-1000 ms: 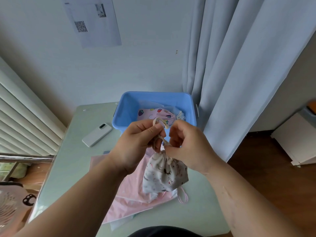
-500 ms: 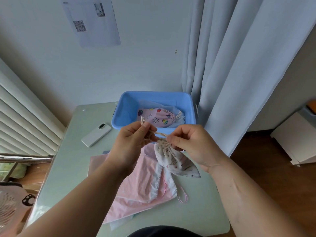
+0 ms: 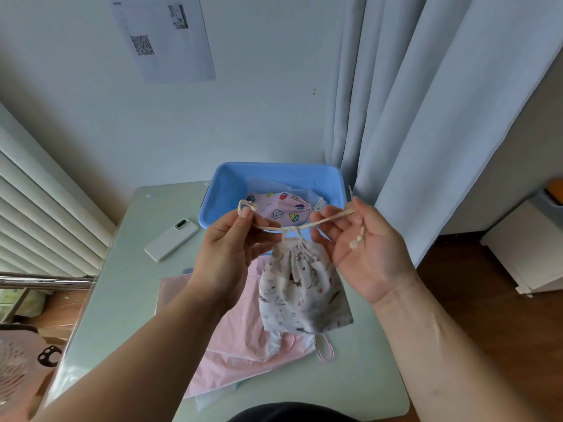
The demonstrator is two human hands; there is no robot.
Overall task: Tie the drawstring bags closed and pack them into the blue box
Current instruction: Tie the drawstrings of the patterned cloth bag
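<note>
— Wore anything on the arms?
— Nothing: bare from elbow to fingertip, no sleeves, no watch, no rings on the left hand or the right hand.
— And lower down?
— Showed only a sliver of dark clothing at the bottom edge.
</note>
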